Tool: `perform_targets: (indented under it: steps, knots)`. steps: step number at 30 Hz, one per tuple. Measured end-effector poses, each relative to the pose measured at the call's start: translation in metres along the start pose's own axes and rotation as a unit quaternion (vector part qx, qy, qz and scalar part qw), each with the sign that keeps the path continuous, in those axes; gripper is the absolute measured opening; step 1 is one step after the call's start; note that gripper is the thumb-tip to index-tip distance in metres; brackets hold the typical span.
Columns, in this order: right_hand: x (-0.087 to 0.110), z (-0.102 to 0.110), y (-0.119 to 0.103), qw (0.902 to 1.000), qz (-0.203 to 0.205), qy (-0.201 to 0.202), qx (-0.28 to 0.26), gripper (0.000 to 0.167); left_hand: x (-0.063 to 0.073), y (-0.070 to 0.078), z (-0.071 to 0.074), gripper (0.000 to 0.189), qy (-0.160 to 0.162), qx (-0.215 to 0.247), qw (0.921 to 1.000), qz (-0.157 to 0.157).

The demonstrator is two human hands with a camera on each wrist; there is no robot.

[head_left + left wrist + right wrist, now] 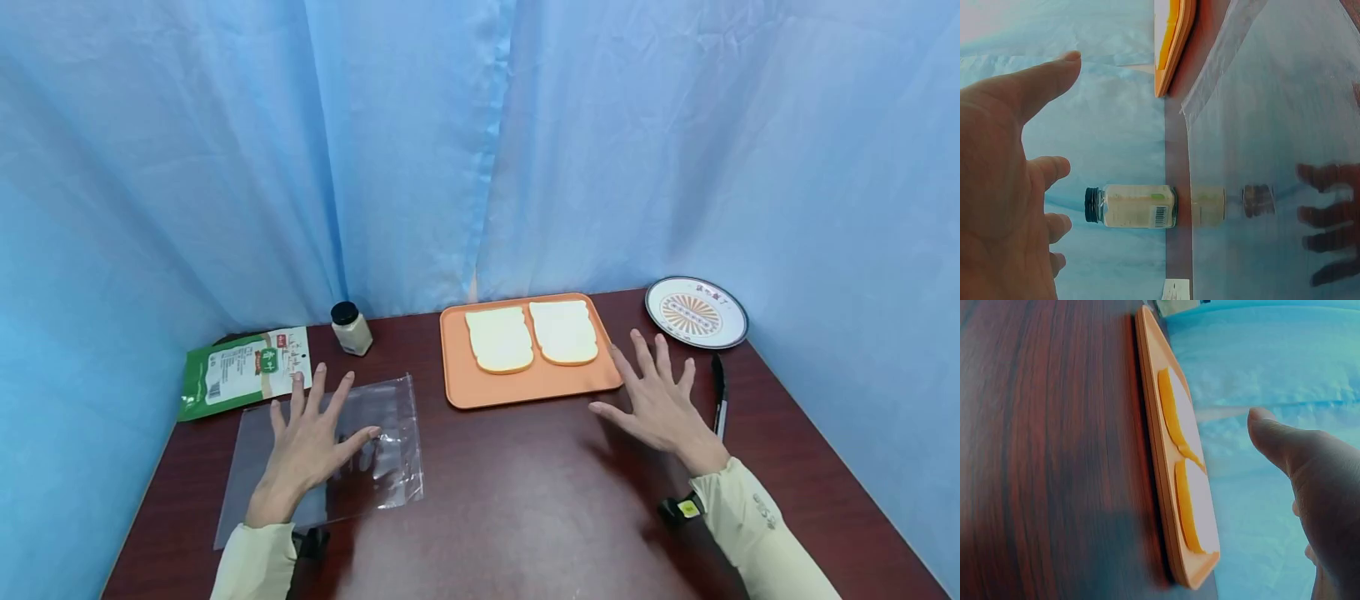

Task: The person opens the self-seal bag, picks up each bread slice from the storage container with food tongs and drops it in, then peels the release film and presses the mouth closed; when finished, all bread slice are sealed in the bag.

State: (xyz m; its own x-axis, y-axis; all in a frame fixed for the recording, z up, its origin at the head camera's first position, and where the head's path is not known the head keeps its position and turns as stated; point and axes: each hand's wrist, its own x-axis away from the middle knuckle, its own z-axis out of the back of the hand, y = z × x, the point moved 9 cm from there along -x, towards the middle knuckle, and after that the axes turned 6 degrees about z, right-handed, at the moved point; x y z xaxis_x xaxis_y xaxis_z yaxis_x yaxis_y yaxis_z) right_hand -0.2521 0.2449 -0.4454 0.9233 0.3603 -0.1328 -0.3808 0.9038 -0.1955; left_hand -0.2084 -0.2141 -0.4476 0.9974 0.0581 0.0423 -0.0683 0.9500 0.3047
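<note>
My left hand (pixel 303 450) hovers with spread fingers over a clear plastic sheet or bag (pixel 393 446) on the left of the table. Just beyond its fingertips lie a green and white packet (pixel 240 371) and a small jar (pixel 352 331) with a black lid, which stands upright. My right hand (pixel 663 408), fingers also spread, is held above the table near the right corner of an orange tray (pixel 480 393). Two bread slices (pixel 500 340) (pixel 564 332) lie side by side on that tray. Neither hand holds anything.
At the back right sits a round patterned plate (pixel 697 312). A knife with a black blade (pixel 720 392) lies to the right of my right hand. Blue curtains (pixel 405 150) enclose the dark wooden table (pixel 510 500) at the back and sides.
</note>
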Motion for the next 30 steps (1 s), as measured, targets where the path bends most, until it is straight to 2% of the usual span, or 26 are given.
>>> perform_targets:
  steps: [7, 15, 30]
  knots:
    - [-0.013, -0.007, -0.025, 0.9997, 0.016, -0.018, 0.003, 0.095, 0.0, 0.002, -0.002, 0.095, -0.003, 0.004, 1.0, -0.007]
    - [-0.027, -0.012, -0.06, 0.9979, 0.064, -0.002, 0.013, 0.09, 0.0, 0.006, -0.006, 0.095, -0.003, 0.018, 0.9997, -0.019]
    - [-0.04, -0.027, -0.112, 0.9945, 0.102, -0.018, 0.013, 0.088, 0.001, 0.008, -0.024, 0.094, -0.018, 0.038, 0.9988, -0.026]
